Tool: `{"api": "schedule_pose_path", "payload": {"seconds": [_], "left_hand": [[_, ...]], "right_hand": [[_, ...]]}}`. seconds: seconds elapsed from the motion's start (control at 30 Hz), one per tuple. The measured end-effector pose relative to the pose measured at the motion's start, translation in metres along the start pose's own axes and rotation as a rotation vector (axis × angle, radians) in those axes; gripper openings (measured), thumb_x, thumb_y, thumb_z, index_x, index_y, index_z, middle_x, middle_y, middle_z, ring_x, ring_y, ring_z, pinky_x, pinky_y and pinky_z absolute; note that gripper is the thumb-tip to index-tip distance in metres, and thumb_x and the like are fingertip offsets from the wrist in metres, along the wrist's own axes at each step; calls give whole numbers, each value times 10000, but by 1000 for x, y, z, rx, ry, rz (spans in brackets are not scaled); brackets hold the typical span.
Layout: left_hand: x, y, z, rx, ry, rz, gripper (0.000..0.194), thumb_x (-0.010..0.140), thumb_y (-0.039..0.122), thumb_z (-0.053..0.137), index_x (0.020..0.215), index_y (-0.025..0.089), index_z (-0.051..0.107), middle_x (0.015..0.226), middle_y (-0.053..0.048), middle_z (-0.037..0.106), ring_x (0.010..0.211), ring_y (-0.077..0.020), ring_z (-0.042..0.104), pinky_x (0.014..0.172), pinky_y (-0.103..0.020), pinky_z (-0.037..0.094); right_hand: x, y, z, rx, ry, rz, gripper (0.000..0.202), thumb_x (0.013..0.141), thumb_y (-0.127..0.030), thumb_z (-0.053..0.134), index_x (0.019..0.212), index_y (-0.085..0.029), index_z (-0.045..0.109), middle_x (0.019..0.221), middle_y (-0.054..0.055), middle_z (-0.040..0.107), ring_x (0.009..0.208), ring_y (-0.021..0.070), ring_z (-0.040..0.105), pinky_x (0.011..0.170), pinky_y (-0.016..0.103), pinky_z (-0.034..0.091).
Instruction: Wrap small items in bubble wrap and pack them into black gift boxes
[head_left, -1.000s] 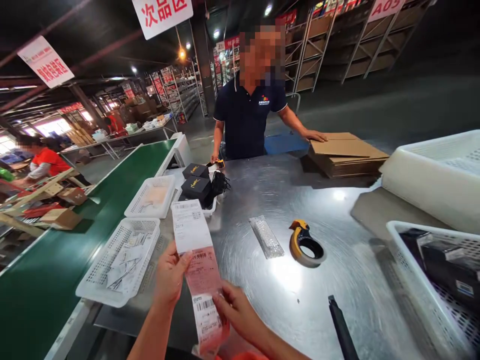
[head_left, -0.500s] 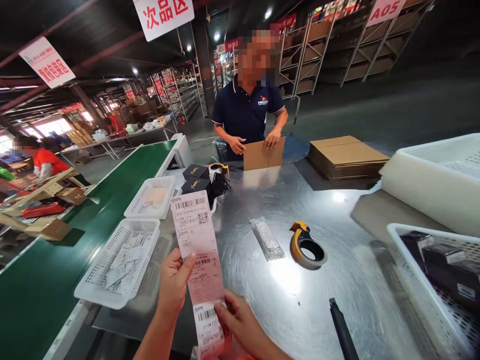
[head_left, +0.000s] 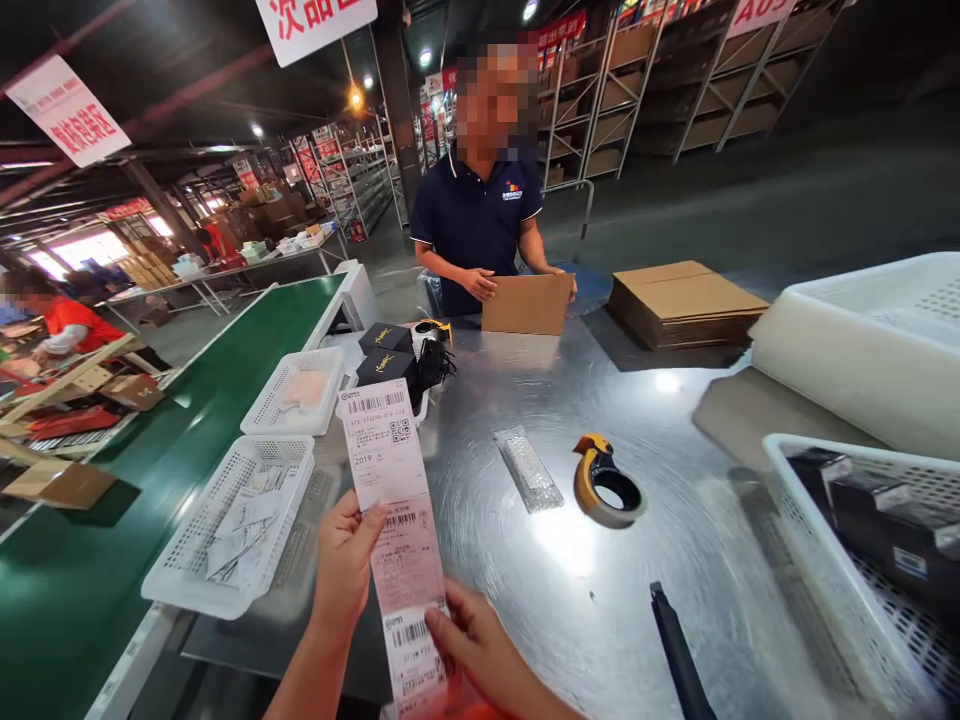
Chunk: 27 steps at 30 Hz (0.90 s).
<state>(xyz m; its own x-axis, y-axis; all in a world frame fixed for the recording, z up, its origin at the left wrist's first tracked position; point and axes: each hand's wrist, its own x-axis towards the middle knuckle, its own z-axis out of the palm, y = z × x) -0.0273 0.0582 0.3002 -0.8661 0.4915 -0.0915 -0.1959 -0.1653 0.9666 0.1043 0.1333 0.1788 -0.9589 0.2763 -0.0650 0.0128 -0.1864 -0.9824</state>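
A long printed label strip (head_left: 401, 560) with barcodes hangs at the lower centre, its lower end near the frame's bottom edge. My left hand (head_left: 346, 560) pinches its left edge at mid-length between thumb and fingers. Lower down, my right hand (head_left: 476, 635) grips the right edge, thumb on the front. Beyond the strip on the metal table (head_left: 495, 560) lie a clear bubble-wrapped packet (head_left: 531, 470) and a yellow tape dispenser (head_left: 607, 482). A black tool (head_left: 679, 650) lies to the right of my right hand.
Two white baskets (head_left: 300, 450) (head_left: 161, 590) stand left, beside a green conveyor (head_left: 225, 345) carrying cartons. Black boxes (head_left: 386, 368) sit behind the strip. Across the table a person (head_left: 480, 215) holds cardboard (head_left: 525, 305) near stacked cardboard (head_left: 682, 300). Another basket (head_left: 817, 540) is at right.
The person opposite has shifted a hand to the cardboard's right edge. A carton on the conveyor has moved toward the lower left. The view has shifted slightly; both my hands keep their hold.
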Motion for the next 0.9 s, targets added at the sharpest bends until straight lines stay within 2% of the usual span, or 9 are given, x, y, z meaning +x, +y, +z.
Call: {"api": "schedule_pose_path", "payload": {"seconds": [0.13,0.23,0.37,0.43,0.53,0.63,0.7,0.8,0.9], "left_hand": [[3,-1,3,-10,18,-30,354,678,414,836,909,157,757,839,-77,780,718,-220,717,661,-329,587],[6,-2,6,-1,21,-48,353,670,405,844,908,159,760,839,-73,781,731,-223,724,669,-326,591],[11,-4,9,19,25,-60,368,680,405,840,948,165,767,887,-79,786,796,-233,733,727,-336,596],[15,-6,11,27,41,-57,383,674,397,847,975,172,770,919,-78,789,835,-233,735,764,-338,595],[19,-7,14,48,60,-58,411,655,396,861,994,183,772,953,-74,790,866,-229,734,779,-326,591],[23,-5,19,113,51,-77,426,662,418,855,1007,184,771,980,-78,789,876,-229,733,765,-315,591],[25,-3,25,166,36,-74,434,669,438,847,1008,178,771,988,-84,788,890,-235,731,762,-315,590],[28,-2,35,207,-10,-48,423,686,440,835,1010,177,770,984,-84,787,924,-238,726,780,-311,586],[31,-1,49,197,-103,-42,411,711,433,816,1023,170,765,973,-88,786,907,-242,729,783,-330,587]], "right_hand": [[1,1,-7,43,-7,-26,510,895,-669,520,957,-186,674,885,54,690,792,193,631,689,292,512],[6,4,-17,59,12,-18,514,911,-694,470,898,-201,614,749,15,640,669,152,596,616,268,477],[19,10,-49,45,124,24,522,892,-721,459,921,-210,563,725,5,644,596,143,598,608,289,485],[23,10,-79,-21,246,35,513,859,-715,496,931,-212,566,780,26,673,603,156,619,611,311,500],[17,5,-146,-187,522,35,469,776,-658,594,920,-212,595,861,64,698,654,190,651,645,348,516],[-13,-1,-221,-293,855,78,451,684,-605,636,905,-212,620,901,88,704,713,228,666,650,362,508],[-43,-1,-260,-278,1049,119,458,648,-602,622,893,-215,620,919,102,709,724,243,666,615,358,495],[-84,6,-286,-235,1248,154,444,644,-595,612,884,-222,612,972,134,717,738,252,670,600,363,490],[-98,22,-267,-204,1246,173,411,650,-582,630,850,-223,626,924,140,727,723,260,676,591,367,493]]}}
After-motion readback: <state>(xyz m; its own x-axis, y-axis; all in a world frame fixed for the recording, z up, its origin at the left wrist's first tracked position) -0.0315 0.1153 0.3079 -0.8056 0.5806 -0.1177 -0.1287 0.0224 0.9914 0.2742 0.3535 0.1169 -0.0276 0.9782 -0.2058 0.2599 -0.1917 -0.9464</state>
